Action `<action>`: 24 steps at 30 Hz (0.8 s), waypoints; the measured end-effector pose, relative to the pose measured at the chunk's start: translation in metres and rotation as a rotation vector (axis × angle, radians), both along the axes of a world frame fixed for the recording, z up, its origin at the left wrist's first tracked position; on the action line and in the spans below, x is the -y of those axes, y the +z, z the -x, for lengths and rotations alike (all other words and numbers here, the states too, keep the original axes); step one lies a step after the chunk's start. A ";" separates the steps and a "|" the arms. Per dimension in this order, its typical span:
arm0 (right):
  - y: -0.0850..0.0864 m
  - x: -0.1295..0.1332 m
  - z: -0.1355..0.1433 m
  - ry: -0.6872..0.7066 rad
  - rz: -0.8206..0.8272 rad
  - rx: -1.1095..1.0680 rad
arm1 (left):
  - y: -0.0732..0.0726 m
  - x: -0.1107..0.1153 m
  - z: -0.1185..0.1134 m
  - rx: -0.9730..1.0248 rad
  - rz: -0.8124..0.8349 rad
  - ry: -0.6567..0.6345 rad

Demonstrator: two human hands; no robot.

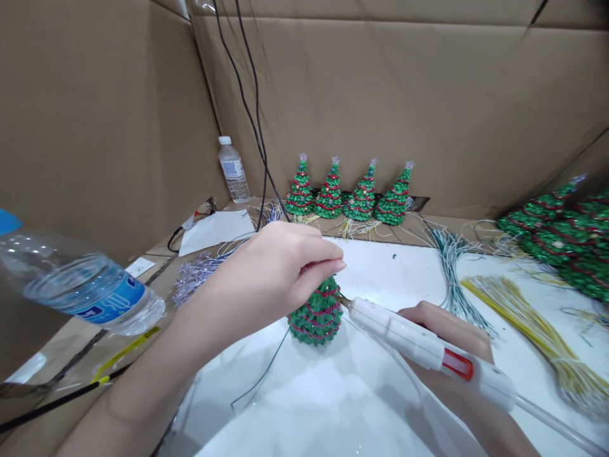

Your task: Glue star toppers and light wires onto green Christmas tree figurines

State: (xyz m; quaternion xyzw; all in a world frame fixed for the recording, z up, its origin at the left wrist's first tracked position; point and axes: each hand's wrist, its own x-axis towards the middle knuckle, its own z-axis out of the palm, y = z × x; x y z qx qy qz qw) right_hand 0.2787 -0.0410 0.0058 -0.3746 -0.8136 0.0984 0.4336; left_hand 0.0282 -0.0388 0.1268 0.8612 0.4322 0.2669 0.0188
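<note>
A small green Christmas tree (314, 320) with red garlands stands on the white work surface (280, 406). My left hand (280, 263) is over its upper part, thumb and fingers pinched together. That hand hides the tree's top and whatever is in the pinch. In my right hand (457, 339) is a white glue gun (399, 327) with a red switch. Its metal tip points left and meets the tree's right side near the left fingertips; I cannot tell if they touch. A thin green wire (264, 374) trails from the tree's lower left.
Several star-topped trees (365, 193) line the cardboard wall (404, 95); more trees (566, 235) lie right. Bundles of green wires (454, 273) and yellow wires (537, 330) rest at right. Water bottles (109, 295) stand left, near purple sprigs (195, 276). Black cables (257, 114) hang at back.
</note>
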 end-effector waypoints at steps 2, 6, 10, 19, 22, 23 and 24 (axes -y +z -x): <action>0.001 0.000 0.002 -0.026 0.020 -0.002 | 0.000 -0.001 0.001 0.000 -0.003 0.004; 0.001 -0.003 0.002 -0.028 0.013 -0.024 | 0.001 -0.003 0.005 -0.005 0.003 -0.009; -0.004 -0.015 -0.010 -0.052 -0.054 0.015 | 0.001 -0.008 0.011 -0.020 0.026 0.008; -0.020 -0.043 -0.021 -0.368 0.043 0.300 | 0.004 -0.011 0.017 0.004 0.066 0.021; -0.024 -0.049 -0.022 -0.389 0.113 0.416 | 0.006 -0.012 0.019 0.007 0.085 0.031; -0.025 -0.051 -0.023 -0.380 0.133 0.446 | 0.006 -0.013 0.020 0.010 0.092 0.036; -0.027 -0.053 -0.024 -0.366 0.151 0.470 | 0.006 -0.014 0.021 0.015 0.102 0.038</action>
